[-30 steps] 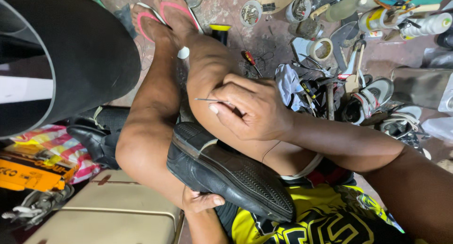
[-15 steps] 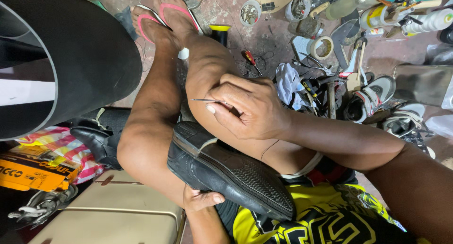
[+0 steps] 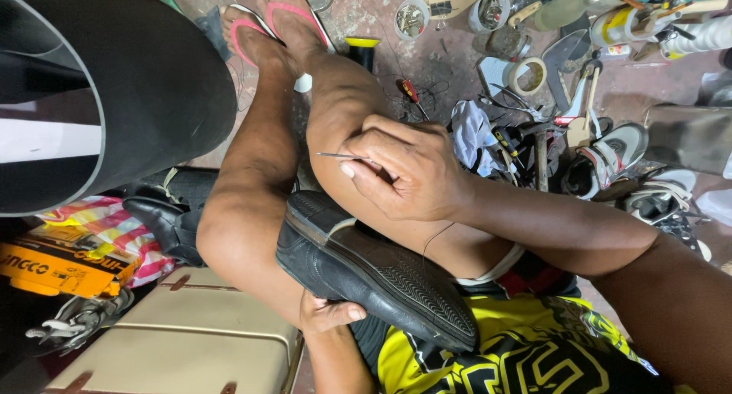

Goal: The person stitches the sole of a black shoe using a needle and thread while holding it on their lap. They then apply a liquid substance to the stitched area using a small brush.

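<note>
A black leather shoe [image 3: 366, 272] lies sole-up between my knees, its heel toward the left. My left hand [image 3: 329, 315] grips it from below, with thumb and fingers showing under the sole. My right hand [image 3: 404, 169] rests on my right knee and pinches a thin metal needle [image 3: 335, 155] that points left, above the shoe's heel. A thin thread [image 3: 436, 235] runs from this hand down toward the sole. My feet [image 3: 267, 24] in pink-strapped sandals rest on the floor ahead.
A second black shoe [image 3: 164, 222] lies at the left beside a striped bag and an orange box [image 3: 53, 268]. A beige case [image 3: 183, 341] sits at the lower left. Tins, tape roll [image 3: 528, 75], tools and sneakers [image 3: 610, 154] crowd the floor at the right. A large dark curved object [image 3: 114, 81] fills the upper left.
My right hand with the needle has shifted slightly left and up along the knee. The shoe and my left hand have stayed put.
</note>
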